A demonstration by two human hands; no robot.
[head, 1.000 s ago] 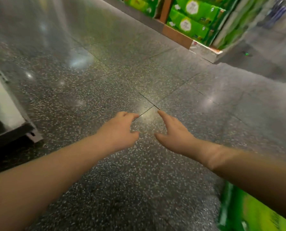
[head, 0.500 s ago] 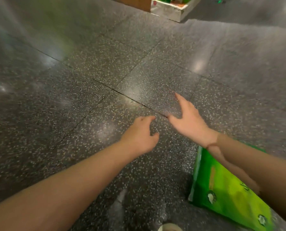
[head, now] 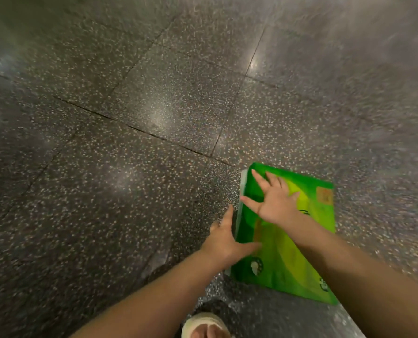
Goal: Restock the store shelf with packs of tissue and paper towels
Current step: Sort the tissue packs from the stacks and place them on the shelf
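Standing at the bottom edge of the frame is a sandalled foot (head: pixel 205 326); half a second ago only its tip showed. Above it, lower right, the green tissue pack (head: pixel 298 254) lies flat on the speckled floor (head: pixel 135 118), now almost fully in view. The left hand (head: pixel 223 239) has dropped to the pack's left edge, fingers straight. The right hand (head: pixel 272 200), fingers spread, now lies over the pack's top.

The green pack (head: pixel 298 242) bears print too blurred to read.
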